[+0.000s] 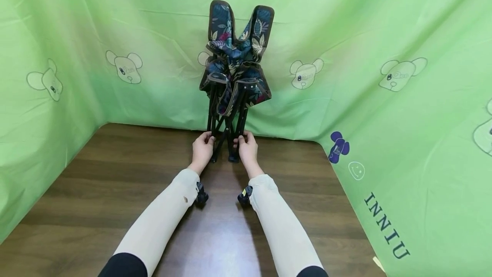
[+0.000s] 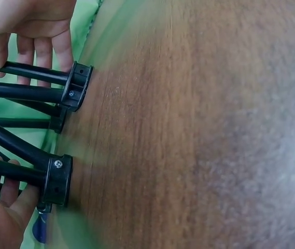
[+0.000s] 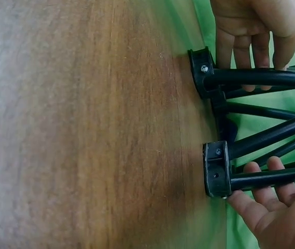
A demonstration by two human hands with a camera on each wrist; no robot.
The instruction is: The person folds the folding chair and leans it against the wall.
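Note:
A folded camp chair (image 1: 236,61) with dark floral fabric stands upright on its black tube legs (image 1: 226,125) at the far edge of the wooden table (image 1: 115,183). My left hand (image 1: 202,148) grips the left front leg just above its foot. My right hand (image 1: 247,148) grips the right front leg at the same height. In the left wrist view my left hand (image 2: 2,207) curls round a tube above a black foot cap (image 2: 58,181). In the right wrist view my right hand (image 3: 271,202) curls round the tube by its foot cap (image 3: 217,168).
A green cloth (image 1: 384,110) printed with bear faces hangs behind and to both sides of the table, close around the chair. Brown tabletop stretches toward me between my sleeved forearms.

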